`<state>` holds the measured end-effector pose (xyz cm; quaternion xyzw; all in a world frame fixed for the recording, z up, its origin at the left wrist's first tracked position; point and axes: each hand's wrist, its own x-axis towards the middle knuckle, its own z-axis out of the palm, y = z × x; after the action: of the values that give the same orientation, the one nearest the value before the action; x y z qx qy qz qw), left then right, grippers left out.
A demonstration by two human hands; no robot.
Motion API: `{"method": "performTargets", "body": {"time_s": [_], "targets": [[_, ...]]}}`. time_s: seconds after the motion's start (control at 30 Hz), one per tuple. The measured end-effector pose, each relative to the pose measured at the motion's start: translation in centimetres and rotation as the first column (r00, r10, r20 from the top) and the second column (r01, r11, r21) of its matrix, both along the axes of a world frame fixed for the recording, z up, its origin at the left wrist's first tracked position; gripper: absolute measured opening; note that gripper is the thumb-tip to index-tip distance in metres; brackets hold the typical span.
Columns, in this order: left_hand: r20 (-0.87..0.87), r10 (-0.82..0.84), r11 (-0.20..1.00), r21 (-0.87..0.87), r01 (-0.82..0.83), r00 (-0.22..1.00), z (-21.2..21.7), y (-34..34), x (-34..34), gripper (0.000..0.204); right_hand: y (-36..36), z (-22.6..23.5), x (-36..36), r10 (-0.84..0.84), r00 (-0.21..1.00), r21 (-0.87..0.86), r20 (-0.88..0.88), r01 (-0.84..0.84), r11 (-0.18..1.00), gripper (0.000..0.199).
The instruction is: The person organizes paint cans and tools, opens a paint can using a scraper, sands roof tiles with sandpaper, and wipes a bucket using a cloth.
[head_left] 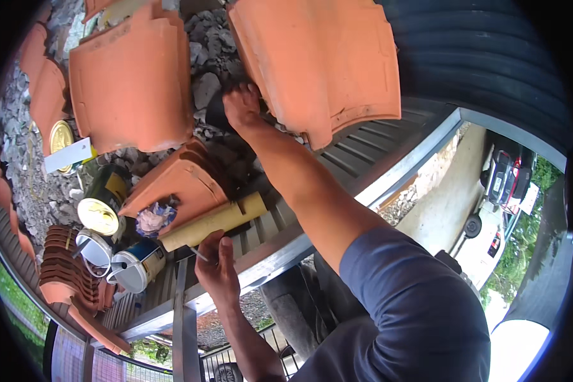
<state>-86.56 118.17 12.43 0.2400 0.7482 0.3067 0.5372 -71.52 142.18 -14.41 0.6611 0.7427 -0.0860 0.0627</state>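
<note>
My right hand (242, 107) reaches forward to the lower left edge of a large orange roof tile (318, 60). Its fingers are curled in beside grey rubble (205, 90); a dark shape lies against them, and what they grip is hidden. Nearer to me, my left hand (218, 270) pinches a thin grey rod (198, 253), of which only a short end shows. Just beyond that hand lies a yellowish tube-like length (213, 223) with a notch. Behind it leans a small stack of orange tiles (175, 181), with a crumpled purple-and-pink wrapper (156, 218) in front.
Another broad roof tile (130, 83) lies at the far left. Paint cans (135, 267) and a dark can (105, 191) stand at left, near stacked tiles (70, 270). A metal beam (267, 264) edges the corrugated sheeting. Beyond it is a drop, with a vehicle (506, 178) below.
</note>
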Motion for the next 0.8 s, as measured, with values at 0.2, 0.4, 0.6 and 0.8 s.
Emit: {"method": "performTargets", "body": {"time_s": [0.2,0.4,0.6,0.8], "targets": [[-0.313,0.065,0.973,0.229,0.008,0.947,-3.2,0.4,-1.1,0.069,-5.7,13.6,-2.6,0.032,0.874,-0.002,-0.485,-0.038,0.999,0.018],[-0.598,0.03,0.912,0.344,0.222,0.801,-1.3,5.9,2.2,0.096,-8.0,27.8,4.4,0.026,0.627,-0.03,-0.779,-0.079,0.996,0.011],[-0.449,0.227,0.881,0.473,0.014,0.864,-1.4,7.9,1.2,0.067,-6.0,33.3,9.3,-0.41,0.409,-0.498,-0.816,-0.135,0.857,0.02],[0.237,0.205,0.908,0.315,-0.275,0.949,-0.2,7.8,-0.7,0.033,-7.3,30.3,7.4,-0.523,0.109,-0.512,-0.845,0.115,0.851,0.04]]}}
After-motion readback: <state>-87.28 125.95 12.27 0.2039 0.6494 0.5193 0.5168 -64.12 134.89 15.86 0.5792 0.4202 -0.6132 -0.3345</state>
